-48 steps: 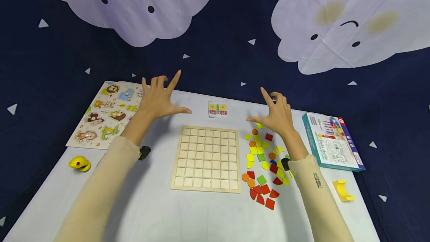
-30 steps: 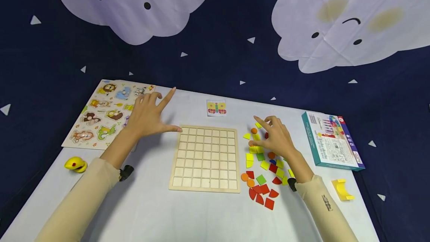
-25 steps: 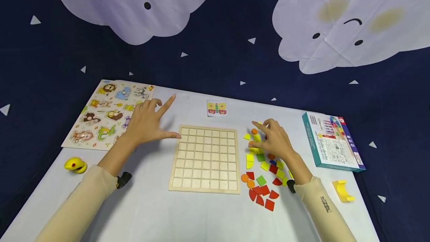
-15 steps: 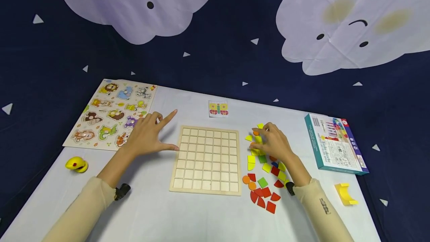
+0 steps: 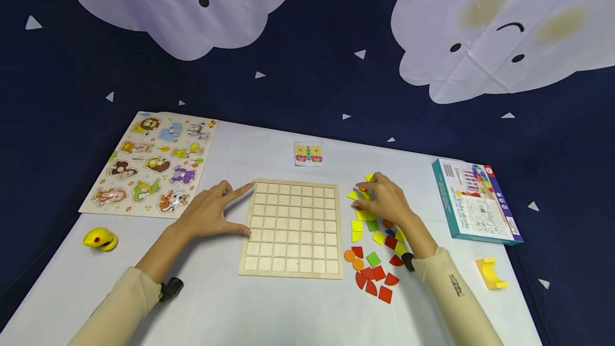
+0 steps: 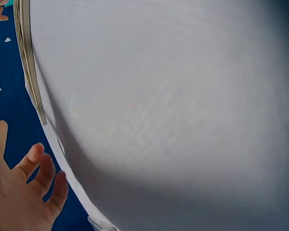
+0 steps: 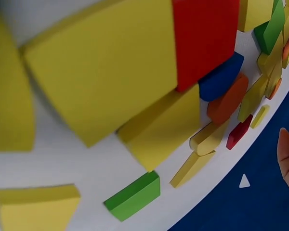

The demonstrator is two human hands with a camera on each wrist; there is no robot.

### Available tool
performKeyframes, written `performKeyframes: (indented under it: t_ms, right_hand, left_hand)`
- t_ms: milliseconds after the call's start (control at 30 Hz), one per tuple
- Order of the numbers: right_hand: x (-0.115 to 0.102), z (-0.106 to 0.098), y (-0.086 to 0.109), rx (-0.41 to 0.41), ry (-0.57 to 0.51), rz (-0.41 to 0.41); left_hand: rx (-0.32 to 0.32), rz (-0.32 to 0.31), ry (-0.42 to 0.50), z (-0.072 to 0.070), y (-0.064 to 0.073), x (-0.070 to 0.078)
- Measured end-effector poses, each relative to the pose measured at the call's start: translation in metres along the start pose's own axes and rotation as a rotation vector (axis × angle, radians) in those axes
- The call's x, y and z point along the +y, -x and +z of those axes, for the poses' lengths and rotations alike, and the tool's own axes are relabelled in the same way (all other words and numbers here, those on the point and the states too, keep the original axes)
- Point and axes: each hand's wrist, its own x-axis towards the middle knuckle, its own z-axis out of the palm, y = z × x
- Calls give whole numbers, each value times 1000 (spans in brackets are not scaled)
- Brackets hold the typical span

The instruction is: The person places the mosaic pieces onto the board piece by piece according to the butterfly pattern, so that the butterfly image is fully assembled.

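Observation:
At the left side of the wooden grid board (image 5: 292, 228), my left hand (image 5: 207, 211) has index finger and thumb spread apart, their tips right at the frame. Its other fingers are loosely bent, and nothing is in it. My right hand (image 5: 387, 199) hovers low over the far end of the loose coloured pieces, thumb and index parted, partly covering yellow and orange ones. Near its thumb lies a yellow square piece (image 5: 361, 215). In the right wrist view, a red piece (image 7: 206, 41), a blue piece (image 7: 221, 77) and a green piece (image 7: 133, 196) lie among yellow ones.
A butterfly pattern card (image 5: 308, 154) lies beyond the board. An animal puzzle board (image 5: 165, 149) is at the back left, with a yellow toy (image 5: 101, 239) in front. To the right are a game box (image 5: 473, 202) and a yellow curved block (image 5: 490, 274).
Both hands have come down toward the table. The left moved nearer to the person, to the grid board's left edge; the right settled low over the pieces, its thumb and index drawing closer together.

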Motion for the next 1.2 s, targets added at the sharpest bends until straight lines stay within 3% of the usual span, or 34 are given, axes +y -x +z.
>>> performKeyframes:
  t_ms: [267, 500, 900, 1200]
  right_hand:
    - [-3, 5, -8, -40, 10, 16]
    - [-6, 8, -10, -35, 21, 11]
    - [-8, 10, -13, 12, 64, -76]
    - [-9, 8, -14, 25, 47, -54]
  left_hand:
    - [-94, 28, 86, 5, 6, -3]
    - [-110, 35, 83, 7, 6, -3]
    - [-109, 27, 42, 5, 4, -2]
    - [-101, 44, 51, 9, 0, -4]
